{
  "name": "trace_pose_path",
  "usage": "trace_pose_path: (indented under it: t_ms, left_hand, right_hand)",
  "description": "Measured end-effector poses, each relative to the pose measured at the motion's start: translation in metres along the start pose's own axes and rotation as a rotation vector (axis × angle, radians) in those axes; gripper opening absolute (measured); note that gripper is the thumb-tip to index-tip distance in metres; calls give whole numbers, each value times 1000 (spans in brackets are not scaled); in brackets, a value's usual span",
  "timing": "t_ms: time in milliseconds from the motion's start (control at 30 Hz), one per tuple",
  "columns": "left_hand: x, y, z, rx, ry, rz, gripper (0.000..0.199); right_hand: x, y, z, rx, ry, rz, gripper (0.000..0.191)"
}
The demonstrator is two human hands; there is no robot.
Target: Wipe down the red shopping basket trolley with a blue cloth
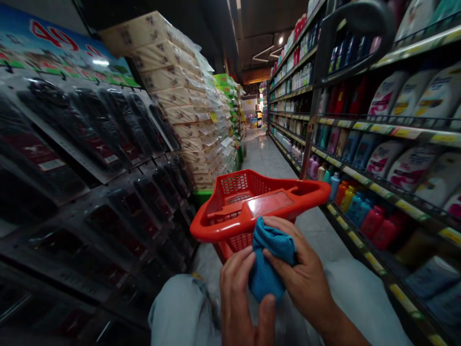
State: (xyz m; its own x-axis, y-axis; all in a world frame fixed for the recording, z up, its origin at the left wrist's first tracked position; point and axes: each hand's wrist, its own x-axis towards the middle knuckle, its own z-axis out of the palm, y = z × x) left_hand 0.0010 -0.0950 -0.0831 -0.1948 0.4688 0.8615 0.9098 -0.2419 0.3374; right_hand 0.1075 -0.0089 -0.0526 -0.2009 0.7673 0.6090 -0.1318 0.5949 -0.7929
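A folded blue textured cloth is bunched between my two hands, above my lap. My right hand grips its upper right side, the thumb lying across the front and the fingers closed over the top and behind. Against the left side of the cloth rest the fingers of my left hand, with its thumb at the lower edge, so the cloth sits between them. Just beyond the cloth is a red plastic shopping basket with perforated walls and a wide rim. The cloth overlaps the near rim in view.
Packaged dark goods hang on a rack to the left. Past them, wrapped packs are stacked high. Shelves of bottles line the right side, with a metal post at their edge. A grey tiled aisle runs ahead.
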Motion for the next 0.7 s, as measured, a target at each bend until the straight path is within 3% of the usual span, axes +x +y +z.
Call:
trace_pose_path:
  t_ms: [133,300,500,567,700]
  left_hand:
    - [-12,6,16,-6,-38,-79,43]
    - [-10,6,12,-75,-154,-99,45]
    - [-18,4,10,-350,-240,-320,39]
    - [-20,0,10,-417,-280,-395,38]
    - [-22,-3,12,-546,-349,-518,45]
  right_hand:
    - [-15,2,-3,143,14,162,42]
    - [-22,0,-4,364,67,437,46]
    - [-25,1,2,380,187,510,58]
    - [-27,3,3,470,167,559,57]
    - [-28,0,1,593,7,573,52]
